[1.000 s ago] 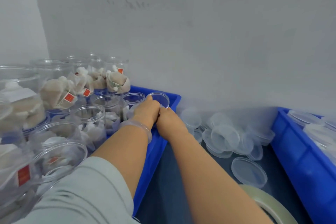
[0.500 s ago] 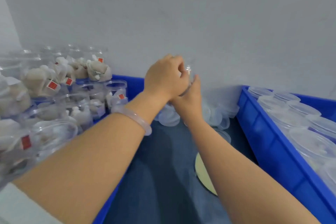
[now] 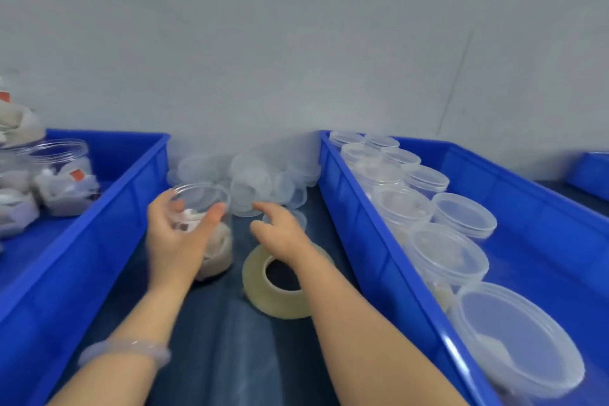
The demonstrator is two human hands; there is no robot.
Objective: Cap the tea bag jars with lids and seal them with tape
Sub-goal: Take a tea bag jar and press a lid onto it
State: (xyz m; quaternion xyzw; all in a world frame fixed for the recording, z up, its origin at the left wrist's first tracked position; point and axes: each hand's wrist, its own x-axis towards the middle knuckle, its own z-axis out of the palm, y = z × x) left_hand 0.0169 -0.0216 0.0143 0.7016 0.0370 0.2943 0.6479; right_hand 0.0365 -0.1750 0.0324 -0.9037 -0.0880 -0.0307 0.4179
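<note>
A clear open jar of tea bags (image 3: 211, 234) stands on the dark table between two blue crates. My left hand (image 3: 174, 240) grips it from the near side, fingers and thumb curled round its wall. My right hand (image 3: 280, 234) hovers with relaxed fingers over a pile of clear lids (image 3: 250, 184) at the back, its fingertips near a single lid (image 3: 298, 217); it holds nothing. A roll of clear tape (image 3: 273, 287) lies flat under my right wrist.
The left blue crate (image 3: 99, 227) holds open jars of tea bags (image 3: 62, 181). The right blue crate (image 3: 369, 240) holds several capped jars (image 3: 448, 257). A white wall stands close behind. Another blue crate edge (image 3: 590, 171) shows at far right.
The jar came out of the left crate, up through the air, and now stands on the table between the crates. My right hand let go of it and moved toward the lids.
</note>
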